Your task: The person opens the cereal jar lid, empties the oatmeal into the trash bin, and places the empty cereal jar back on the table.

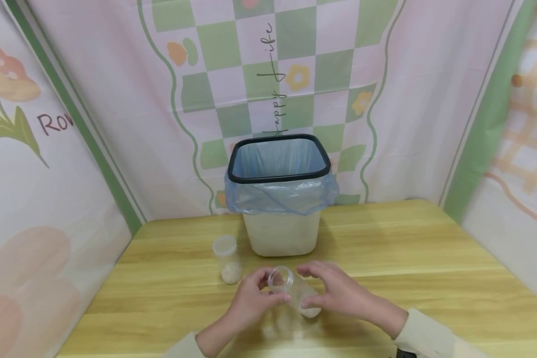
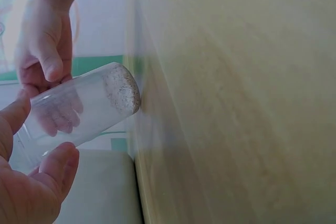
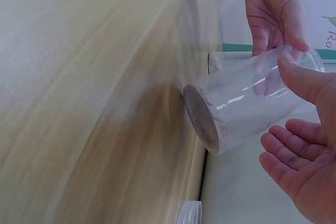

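A clear plastic jar [image 1: 299,289] is tilted just above the table, its uncovered mouth toward the upper left in the head view. Whitish grains [image 2: 122,94] lie at its lower end. My left hand [image 1: 252,297] pinches the jar near the mouth between thumb and fingers. Around the other side is my right hand [image 1: 340,292], its fingers spread and loosely bent. In the right wrist view the right thumb [image 3: 304,80] overlaps the jar while the fingers stand apart from it. Left of the hands a second jar [image 1: 225,253] stands upright, with pale grains in its bottom.
A white bin [image 1: 282,233] with a black rim and blue liner bag [image 1: 279,196] stands behind the hands. Patterned cloth [image 1: 291,74] hangs at the back and sides of the wooden table [image 1: 407,248]. A small clear plastic piece [image 3: 189,213] shows at the right wrist view's bottom.
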Available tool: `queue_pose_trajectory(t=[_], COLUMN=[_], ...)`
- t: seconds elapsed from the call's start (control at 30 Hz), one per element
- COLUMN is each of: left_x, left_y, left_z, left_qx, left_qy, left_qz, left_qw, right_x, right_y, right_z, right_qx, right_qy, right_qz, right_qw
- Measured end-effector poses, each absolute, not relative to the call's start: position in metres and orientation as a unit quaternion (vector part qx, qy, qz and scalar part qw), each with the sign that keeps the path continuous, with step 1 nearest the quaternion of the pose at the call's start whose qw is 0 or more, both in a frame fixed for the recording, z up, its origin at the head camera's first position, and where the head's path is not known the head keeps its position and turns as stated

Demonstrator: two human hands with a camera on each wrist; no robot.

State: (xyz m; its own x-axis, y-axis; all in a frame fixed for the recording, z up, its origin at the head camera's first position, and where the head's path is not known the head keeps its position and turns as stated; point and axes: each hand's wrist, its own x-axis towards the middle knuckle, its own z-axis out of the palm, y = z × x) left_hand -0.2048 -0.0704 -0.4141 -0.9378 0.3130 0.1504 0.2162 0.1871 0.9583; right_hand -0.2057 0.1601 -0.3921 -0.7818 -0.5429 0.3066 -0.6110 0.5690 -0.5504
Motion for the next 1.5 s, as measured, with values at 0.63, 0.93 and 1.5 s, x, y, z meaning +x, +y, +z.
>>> queue_pose_trajectory(t=[0.63, 0.93, 1.5], left_x=[-0.203, -0.202, -0.202], left_y=[-0.067, -0.068, -0.073], left_z=[-0.415, -0.415, -0.411], left_qx=[0.163, 0.164, 0.185], left_qy=[0.749, 0.749, 0.757], left_qz=[0.639, 0.639, 0.622], left_qw=[0.059, 0.065, 0.073], right_x=[-0.209, -0.209, -0.208], right_y=[0.154, 0.152, 0.152], right_z=[-0.397, -0.400, -0.406], right_qx=[0.353, 0.334, 0.341], right_qy=[-0.867, -0.872, -0.876], right_qz=[0.351, 0.357, 0.339], right_qw=[0.031, 0.015, 0.045])
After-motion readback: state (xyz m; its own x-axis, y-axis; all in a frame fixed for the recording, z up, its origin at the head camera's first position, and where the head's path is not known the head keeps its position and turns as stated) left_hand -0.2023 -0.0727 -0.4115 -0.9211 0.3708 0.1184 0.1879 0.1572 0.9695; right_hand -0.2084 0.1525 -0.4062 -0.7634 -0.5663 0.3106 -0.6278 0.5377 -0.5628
